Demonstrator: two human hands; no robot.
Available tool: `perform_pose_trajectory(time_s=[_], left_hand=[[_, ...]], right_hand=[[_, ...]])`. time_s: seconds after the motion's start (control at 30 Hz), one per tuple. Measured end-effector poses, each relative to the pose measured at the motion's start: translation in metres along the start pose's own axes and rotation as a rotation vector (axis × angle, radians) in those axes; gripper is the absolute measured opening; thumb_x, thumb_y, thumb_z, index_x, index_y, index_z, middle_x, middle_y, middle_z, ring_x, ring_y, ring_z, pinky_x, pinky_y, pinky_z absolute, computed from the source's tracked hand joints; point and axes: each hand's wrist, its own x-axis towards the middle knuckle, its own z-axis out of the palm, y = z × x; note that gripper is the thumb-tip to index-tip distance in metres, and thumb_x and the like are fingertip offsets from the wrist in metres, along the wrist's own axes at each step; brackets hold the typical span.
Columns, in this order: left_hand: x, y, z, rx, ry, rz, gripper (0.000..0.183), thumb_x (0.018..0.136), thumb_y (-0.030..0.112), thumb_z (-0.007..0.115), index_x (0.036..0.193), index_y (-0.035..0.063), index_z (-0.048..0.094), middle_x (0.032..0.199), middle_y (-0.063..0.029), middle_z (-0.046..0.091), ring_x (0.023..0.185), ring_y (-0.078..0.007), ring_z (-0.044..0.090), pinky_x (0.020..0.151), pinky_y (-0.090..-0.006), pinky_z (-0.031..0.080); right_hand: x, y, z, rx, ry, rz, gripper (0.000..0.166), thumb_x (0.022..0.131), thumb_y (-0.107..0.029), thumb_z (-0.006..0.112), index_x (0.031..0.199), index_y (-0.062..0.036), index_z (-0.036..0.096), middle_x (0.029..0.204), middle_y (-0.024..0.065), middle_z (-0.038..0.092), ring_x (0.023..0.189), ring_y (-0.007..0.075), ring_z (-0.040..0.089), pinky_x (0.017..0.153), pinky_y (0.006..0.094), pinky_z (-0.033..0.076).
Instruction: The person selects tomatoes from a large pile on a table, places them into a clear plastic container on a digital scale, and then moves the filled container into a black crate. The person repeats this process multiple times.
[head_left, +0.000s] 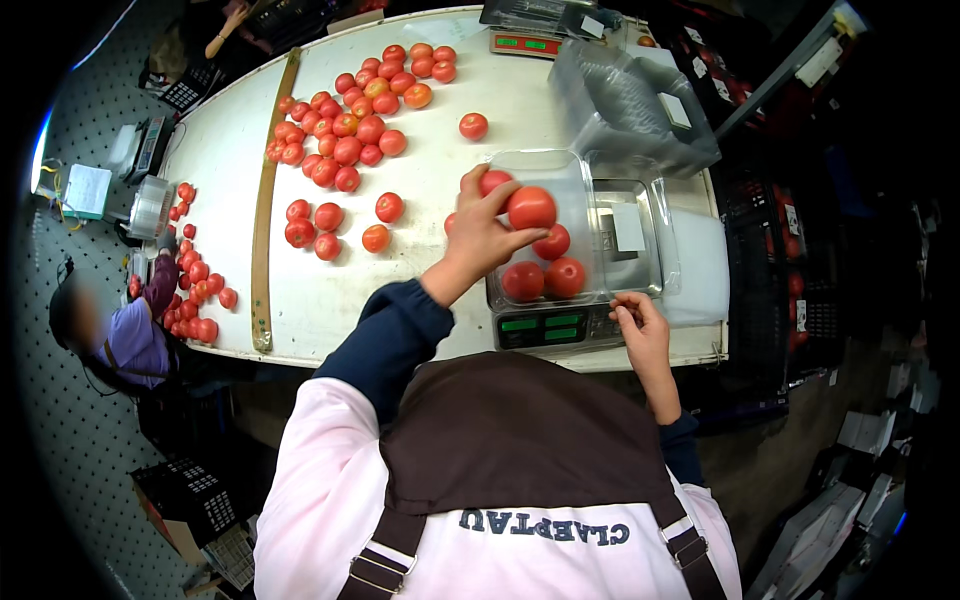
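Observation:
My left hand (484, 225) grips a red tomato (532, 208) between thumb and fingers; another tomato (495, 182) is at its fingertips. Both are over a clear plastic clamshell box (540, 169), whose base holds several tomatoes (565, 277). The box rests on a digital scale (544, 330) with green displays, its lid folded open to the right over the steel pan (645, 225). My right hand (641, 326) is at the lid's near edge, fingers curled; whether it pinches the edge cannot be told. Many loose tomatoes (347, 150) lie left of the box.
A wooden strip (266, 202) crosses the white table (442, 161). Nested clear boxes (637, 105) stand at the back right beside a second scale (525, 43). At the far left a person (139, 337) works near more tomatoes (199, 271). Dark crates (817, 300) stand beyond the right edge.

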Motion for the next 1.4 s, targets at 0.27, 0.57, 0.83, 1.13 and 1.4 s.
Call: perform_pose_trajectory(time_s=[0.27, 0.57, 0.83, 1.13, 1.4], left_hand=[[0.033, -0.003, 0.058, 0.265, -0.512, -0.144, 0.068, 0.078, 0.050, 0.077, 0.133, 0.0133, 0.061, 0.151, -0.0226, 0.039, 0.127, -0.0508, 0.045, 0.108, -0.0505, 0.042], [0.002, -0.061, -0.009, -0.159, 0.062, -0.188, 0.025, 0.092, 0.021, 0.067, 0.105, -0.0006, 0.070, 0.094, -0.0146, 0.072, 0.087, -0.0251, 0.069, 0.079, -0.0350, 0.053], [-0.088, -0.187, -0.067, 0.051, 0.131, -0.526, 0.023, 0.094, 0.021, 0.062, 0.099, -0.0007, 0.069, 0.083, -0.0161, 0.070, 0.076, -0.0259, 0.068, 0.069, -0.0351, 0.052], [-0.121, -0.157, 0.031, 0.169, -0.343, -0.159, 0.066, 0.078, 0.017, 0.079, 0.138, 0.0131, 0.051, 0.138, -0.0221, 0.046, 0.121, -0.0439, 0.050, 0.101, -0.0486, 0.047], [-0.116, -0.180, 0.050, 0.242, -0.299, -0.186, 0.064, 0.073, 0.018, 0.080, 0.131, 0.0156, 0.053, 0.121, -0.0229, 0.047, 0.104, -0.0438, 0.053, 0.093, -0.0473, 0.050]], right_hand=[[-0.011, 0.009, -0.024, 0.009, 0.069, 0.021, 0.017, 0.096, 0.000, 0.058, 0.112, 0.0013, 0.063, 0.099, 0.0056, 0.069, 0.086, 0.0110, 0.066, 0.078, 0.0258, 0.053], [-0.015, 0.028, -0.042, 0.022, 0.104, 0.073, 0.017, 0.097, 0.000, 0.057, 0.113, 0.0018, 0.063, 0.100, 0.0067, 0.069, 0.087, 0.0119, 0.066, 0.080, 0.0264, 0.054], [-0.003, 0.023, -0.033, 0.023, 0.064, 0.040, 0.017, 0.099, -0.002, 0.056, 0.114, 0.0020, 0.063, 0.102, 0.0072, 0.068, 0.087, 0.0115, 0.064, 0.081, 0.0255, 0.052], [0.009, 0.019, -0.013, 0.017, 0.022, 0.038, 0.015, 0.099, -0.001, 0.057, 0.112, 0.0013, 0.063, 0.099, 0.0062, 0.068, 0.085, 0.0110, 0.065, 0.080, 0.0253, 0.053], [0.004, 0.008, -0.010, -0.038, 0.026, 0.060, 0.016, 0.099, -0.002, 0.056, 0.112, 0.0018, 0.063, 0.100, 0.0069, 0.069, 0.087, 0.0115, 0.065, 0.081, 0.0259, 0.052]])
